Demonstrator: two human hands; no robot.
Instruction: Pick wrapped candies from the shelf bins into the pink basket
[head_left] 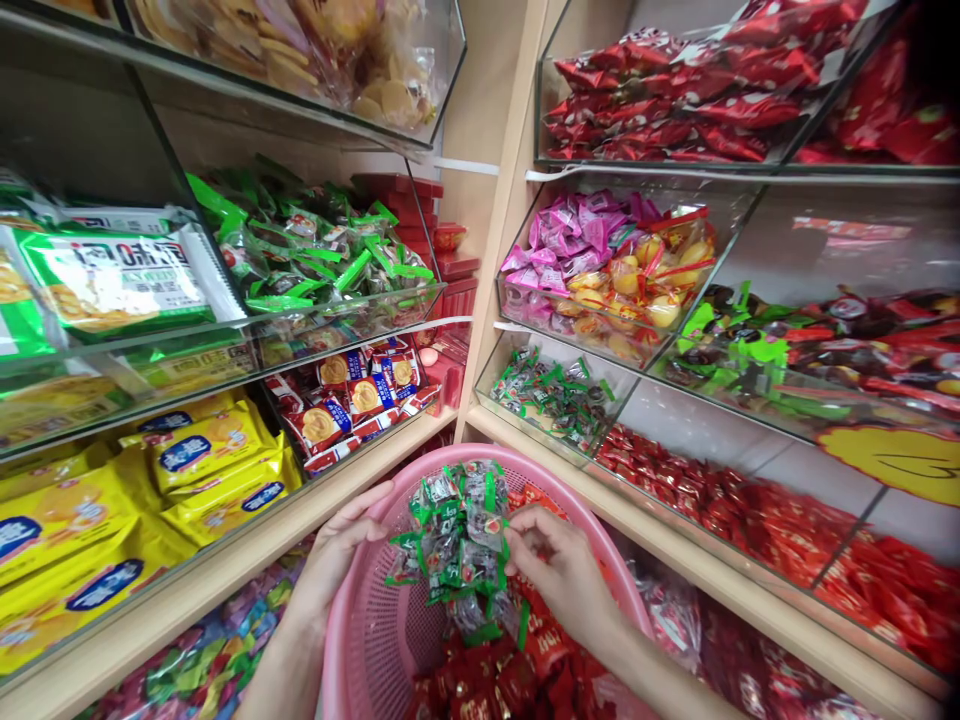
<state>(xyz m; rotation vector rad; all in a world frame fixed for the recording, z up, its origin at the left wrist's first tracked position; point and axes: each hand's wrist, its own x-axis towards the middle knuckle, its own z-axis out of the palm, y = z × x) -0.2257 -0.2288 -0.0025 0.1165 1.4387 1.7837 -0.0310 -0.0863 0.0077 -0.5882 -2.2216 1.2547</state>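
Note:
A pink plastic basket (352, 620) is in front of me, at the bottom centre. My left hand (337, 545) grips its left rim, thumb and fingers on either side of the edge. Over the basket, my right hand (559, 565) pinches a green-and-clear wrapped candy (484, 528) at the right side of a heap of the same kind. Red wrapped candies (487, 680) lie lower in the basket, partly covered by that heap and by my right forearm.
Clear shelf bins meet at a corner. One holds more green-wrapped candies (555, 395), beside red-wrapped candies (720, 500). Pink packets (570, 235) lie above. To the left are yellow packs (202, 450) and green snack packs (120, 270). A wooden shelf edge (217, 560) runs close by the basket.

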